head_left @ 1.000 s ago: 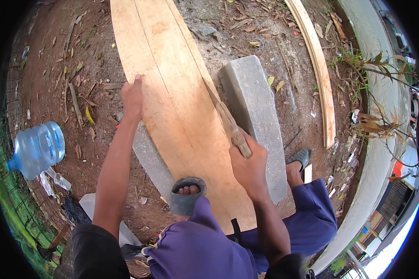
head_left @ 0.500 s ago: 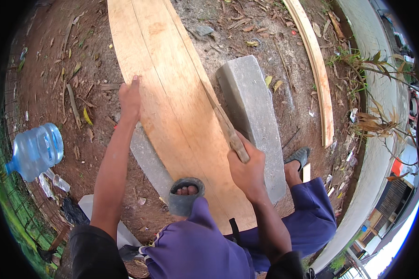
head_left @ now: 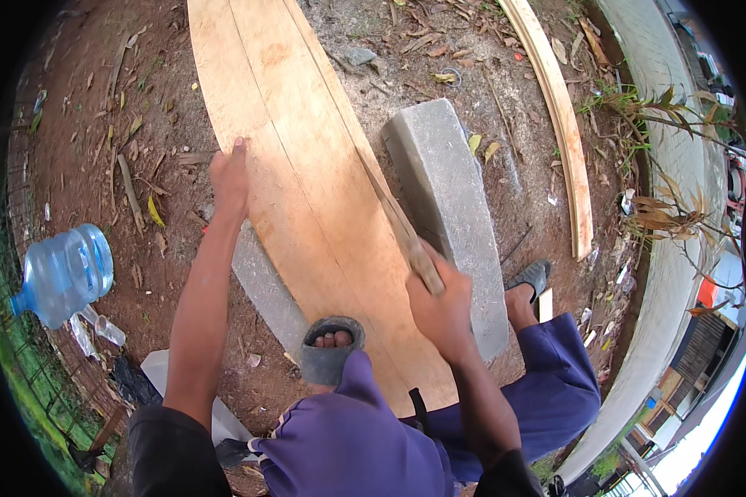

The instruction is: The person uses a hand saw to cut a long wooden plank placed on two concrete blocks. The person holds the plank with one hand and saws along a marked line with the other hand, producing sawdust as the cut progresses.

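A wide, pale wooden plank [head_left: 298, 166] slants across the middle, with a thin dark line running lengthwise down it. My left hand [head_left: 230, 180] grips its left edge, thumb on top and the other fingers hidden below. Closed around a wooden handle, my right hand [head_left: 442, 302] holds what looks like a handsaw [head_left: 400, 229], seen nearly edge-on. Its narrow blade lies along a long cut near the plank's right side. My sandalled foot [head_left: 332, 348] presses on the plank's near left part.
Beneath and beside the plank lie grey concrete blocks [head_left: 452, 190]. A long wooden strip [head_left: 562, 124] rests on the ground to the right, before a low wall [head_left: 675, 248]. To the left is a clear blue water jug [head_left: 66, 272]. Dry leaves litter the soil.
My right hand and the saw handle have shifted very slightly, with a little more tilt. The left hand keeps its hold on the plank's edge, and the foot stays put.
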A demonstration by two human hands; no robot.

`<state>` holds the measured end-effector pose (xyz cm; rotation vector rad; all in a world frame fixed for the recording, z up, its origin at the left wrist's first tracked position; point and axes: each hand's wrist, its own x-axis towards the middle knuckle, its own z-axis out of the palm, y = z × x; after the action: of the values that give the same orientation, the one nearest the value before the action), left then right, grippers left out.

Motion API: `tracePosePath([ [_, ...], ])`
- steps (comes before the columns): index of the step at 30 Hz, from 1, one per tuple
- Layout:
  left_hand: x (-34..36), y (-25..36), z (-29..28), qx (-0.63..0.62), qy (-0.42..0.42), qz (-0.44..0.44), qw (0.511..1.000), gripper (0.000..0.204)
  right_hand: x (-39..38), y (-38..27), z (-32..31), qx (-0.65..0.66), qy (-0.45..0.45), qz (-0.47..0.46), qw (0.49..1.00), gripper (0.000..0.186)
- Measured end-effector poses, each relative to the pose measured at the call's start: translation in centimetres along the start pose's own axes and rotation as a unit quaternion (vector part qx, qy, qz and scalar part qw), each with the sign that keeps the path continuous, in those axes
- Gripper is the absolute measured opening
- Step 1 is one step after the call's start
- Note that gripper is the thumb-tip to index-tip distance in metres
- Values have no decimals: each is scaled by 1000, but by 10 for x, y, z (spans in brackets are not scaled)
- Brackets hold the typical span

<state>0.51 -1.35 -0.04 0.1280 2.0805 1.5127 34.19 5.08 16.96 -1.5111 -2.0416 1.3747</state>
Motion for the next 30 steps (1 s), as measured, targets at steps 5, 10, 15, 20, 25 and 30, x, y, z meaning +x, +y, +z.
tracePosePath([
  [5, -3, 3, 0, -35, 33, -3, 999, 28, -153, -4, -90, -77, -9, 20, 997, 51],
  [10, 7, -11, -2, -11, 20, -13, 1000, 29, -102, 3, -46, -38, 19, 59, 997, 50],
  [15, -4, 9, 3, -10, 13, -10, 1000, 28, -7, -3, -4, -5, -11, 60, 998, 45],
  [20, -3, 2, -2, -23, 29, -5, 999, 28, -145, -5, -84, -59, -7, 9, 998, 49],
  [25, -1, -1, 3, 2, 28, 2, 1000, 31, -75, 6, -34, -35, 10, 29, 999, 47],
  [30, 1, -5, -2, 15, 25, -8, 1000, 31, -28, 14, -4, -24, 17, -20, 999, 46],
])
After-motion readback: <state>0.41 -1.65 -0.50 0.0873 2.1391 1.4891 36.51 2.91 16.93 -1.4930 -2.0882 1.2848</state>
